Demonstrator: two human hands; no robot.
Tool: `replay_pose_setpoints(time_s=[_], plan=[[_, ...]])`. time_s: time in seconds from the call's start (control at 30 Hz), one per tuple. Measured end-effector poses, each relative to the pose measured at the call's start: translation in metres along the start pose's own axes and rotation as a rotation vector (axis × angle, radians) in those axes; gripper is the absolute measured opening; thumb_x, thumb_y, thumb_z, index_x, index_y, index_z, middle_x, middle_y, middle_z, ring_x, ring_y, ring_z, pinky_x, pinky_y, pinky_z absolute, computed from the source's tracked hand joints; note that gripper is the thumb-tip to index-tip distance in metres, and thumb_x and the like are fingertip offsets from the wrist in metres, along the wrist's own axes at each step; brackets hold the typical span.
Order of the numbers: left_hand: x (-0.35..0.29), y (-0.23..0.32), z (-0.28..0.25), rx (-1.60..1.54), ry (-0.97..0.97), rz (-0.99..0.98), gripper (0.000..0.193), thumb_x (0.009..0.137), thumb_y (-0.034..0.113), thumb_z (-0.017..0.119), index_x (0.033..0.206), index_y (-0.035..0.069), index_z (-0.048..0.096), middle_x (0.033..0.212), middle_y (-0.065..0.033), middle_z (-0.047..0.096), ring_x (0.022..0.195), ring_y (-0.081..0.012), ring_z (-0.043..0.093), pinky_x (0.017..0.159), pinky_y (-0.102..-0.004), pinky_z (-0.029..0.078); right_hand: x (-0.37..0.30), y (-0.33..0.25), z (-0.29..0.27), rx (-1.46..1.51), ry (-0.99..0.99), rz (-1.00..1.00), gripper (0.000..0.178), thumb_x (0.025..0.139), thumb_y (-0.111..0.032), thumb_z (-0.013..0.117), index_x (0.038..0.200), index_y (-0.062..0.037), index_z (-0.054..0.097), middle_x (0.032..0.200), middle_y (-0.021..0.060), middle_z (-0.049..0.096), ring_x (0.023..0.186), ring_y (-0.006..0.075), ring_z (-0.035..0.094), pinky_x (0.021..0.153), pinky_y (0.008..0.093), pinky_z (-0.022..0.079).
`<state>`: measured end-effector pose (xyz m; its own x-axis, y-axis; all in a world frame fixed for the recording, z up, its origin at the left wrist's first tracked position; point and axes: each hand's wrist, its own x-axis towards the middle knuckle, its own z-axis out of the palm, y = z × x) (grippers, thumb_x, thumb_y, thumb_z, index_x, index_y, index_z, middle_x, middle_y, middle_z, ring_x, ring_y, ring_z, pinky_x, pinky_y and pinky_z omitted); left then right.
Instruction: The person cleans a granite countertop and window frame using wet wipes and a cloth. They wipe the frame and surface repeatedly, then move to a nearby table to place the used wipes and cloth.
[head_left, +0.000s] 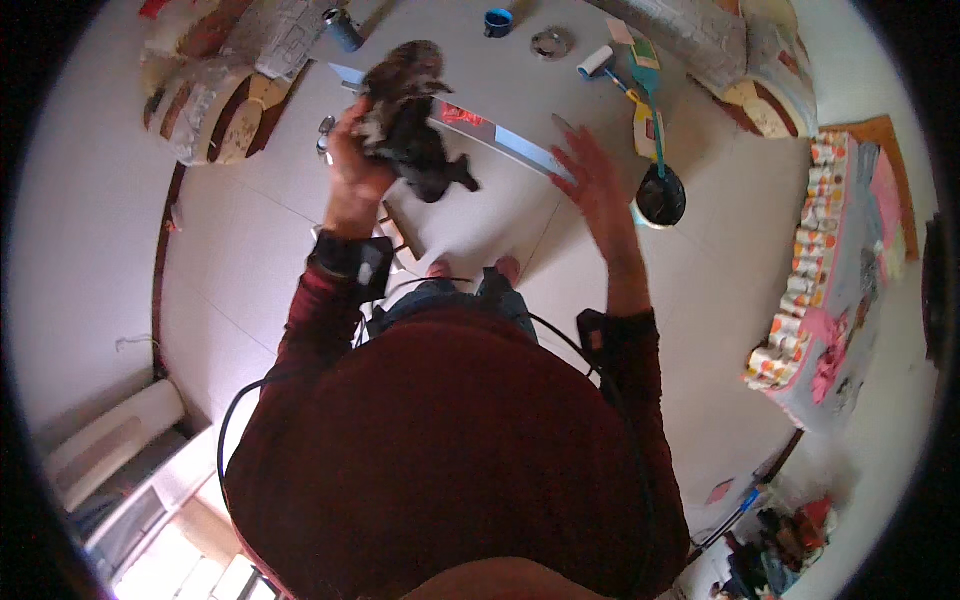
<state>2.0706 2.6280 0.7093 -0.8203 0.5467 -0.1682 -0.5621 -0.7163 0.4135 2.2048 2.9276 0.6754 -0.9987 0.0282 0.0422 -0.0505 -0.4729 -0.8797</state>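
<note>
My left hand (355, 165) is closed around a dark, mottled brown-and-black soft bundle (412, 130), raised in front of me over the near edge of the grey table (470, 75). The bundle looks furry and is somewhat blurred, so I cannot tell if it is cloth or an animal. Its lower part droops toward the floor. My right hand (597, 180) is empty, its fingers spread near the table's front right corner. A red patch (463, 116) and pale blue strips show along the table's front edge.
On the table stand a dark canister (342, 30), a blue mug (497, 22), a clear glass dish (550, 43) and a lint roller (597, 62). A teal long-handled tool (650, 95) lies beside it. A black-lined bin (661, 197) stands right. Covered sofas (215, 115) flank the table.
</note>
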Motion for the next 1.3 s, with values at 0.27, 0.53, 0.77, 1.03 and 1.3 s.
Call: replay_pose_setpoints(time_s=[0.27,0.53,0.77,1.03,1.3], plan=[[-0.029,-0.038,-0.028,-0.206,0.042,0.141,0.038,0.098,0.026,0.044,0.127,0.003,0.052,0.121,-0.0119,0.061,0.112,-0.0263,0.056,0.104,-0.04,0.039,0.051,0.095,0.164,-1.062,-0.05,-0.43,0.052,0.082,-0.002,0.059,0.132,-0.004,0.046,0.137,0.0224,0.042,0.123,0.0382,0.046,0.102,0.0398,0.039],[-0.106,0.028,-0.105,-0.418,0.146,0.166,0.043,0.097,0.031,0.046,0.13,0.004,0.051,0.13,-0.016,0.056,0.12,-0.0311,0.051,0.109,-0.0443,0.034,0.079,0.141,0.223,-0.877,-0.158,-0.323,0.013,0.079,-0.006,0.071,0.09,-0.0006,0.066,0.083,0.0091,0.068,0.077,0.0192,0.065,0.072,0.0299,0.05],[-0.172,0.066,-0.148,-0.277,0.194,0.179,0.042,0.098,0.026,0.047,0.132,0.003,0.048,0.126,-0.017,0.058,0.119,-0.0323,0.053,0.104,-0.0483,0.042,0.087,0.174,0.258,-0.671,-0.282,0.154,0.012,0.08,-0.01,0.074,0.084,-0.0029,0.065,0.08,-0.0003,0.064,0.07,0.0071,0.059,0.064,0.0215,0.047],[-0.225,0.111,-0.221,-0.271,0.515,0.392,0.035,0.088,0.011,0.056,0.12,-0.004,0.055,0.118,-0.0203,0.061,0.11,-0.0342,0.059,0.1,-0.0471,0.047,0.105,0.16,0.253,-0.167,-0.239,0.572,0.021,0.089,-0.011,0.06,0.107,-0.0004,0.063,0.093,0.011,0.068,0.081,0.0222,0.068,0.073,0.0336,0.057],[-0.251,0.142,-0.235,-0.162,0.389,0.555,0.051,0.088,0.032,0.06,0.129,0.004,0.051,0.125,-0.0152,0.059,0.113,-0.0303,0.058,0.099,-0.0453,0.046,0.115,0.127,0.258,-0.13,-0.317,0.434,0.037,0.095,-0.022,0.051,0.125,-0.0021,0.056,0.112,0.0094,0.065,0.095,0.017,0.064,0.072,0.0261,0.051]])
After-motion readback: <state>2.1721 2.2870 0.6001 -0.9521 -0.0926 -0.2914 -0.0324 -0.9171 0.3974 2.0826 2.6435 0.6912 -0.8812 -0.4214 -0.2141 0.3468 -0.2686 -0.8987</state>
